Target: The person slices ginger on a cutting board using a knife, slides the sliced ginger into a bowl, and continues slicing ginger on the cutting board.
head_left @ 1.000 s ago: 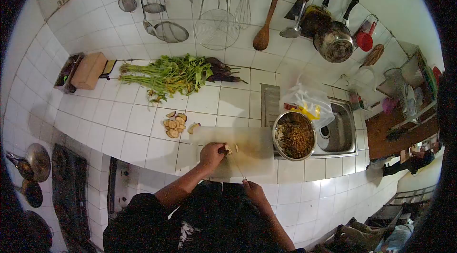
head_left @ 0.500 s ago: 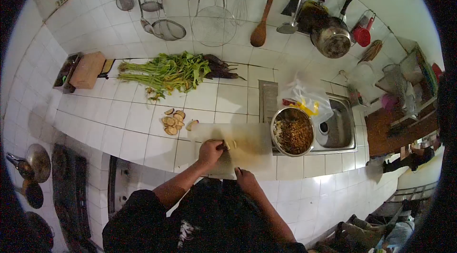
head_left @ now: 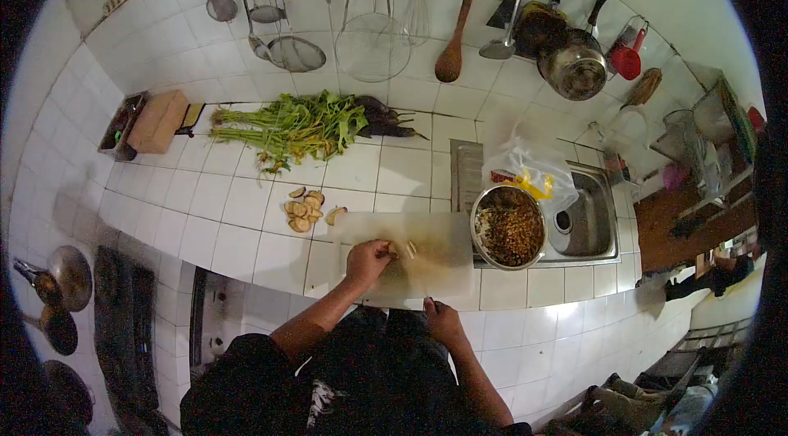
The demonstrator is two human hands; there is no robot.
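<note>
Over the pale cutting board point(head_left: 450, 231), my left hand point(head_left: 369, 262) is closed with its fingertips pinched on a small eggplant piece point(head_left: 393, 250), mostly hidden by the fingers. Small cut eggplant bits point(head_left: 411, 247) lie just right of those fingertips. At the board's near edge my right hand point(head_left: 444, 322) is wrapped round a knife point(head_left: 427, 299); its blade points away from me over the board and is hard to make out. A heap of eggplant slices point(head_left: 302, 211) rests on the tiles left of the board, with one slice point(head_left: 336, 215) apart at the board's corner.
Leafy greens point(head_left: 300, 128) and dark whole eggplants point(head_left: 382, 117) lie along the wall. Right of the board stands a metal bowl point(head_left: 474, 227) of brown food, beside the sink point(head_left: 597, 222) and a plastic bag point(head_left: 525, 165). Utensils and pans hang above. A stove point(head_left: 123, 329) is lower left.
My right hand has shifted right with the knife, away from my left hand. My left hand stays close to the same spot, its fingertips slightly raised. The view has shifted a little.
</note>
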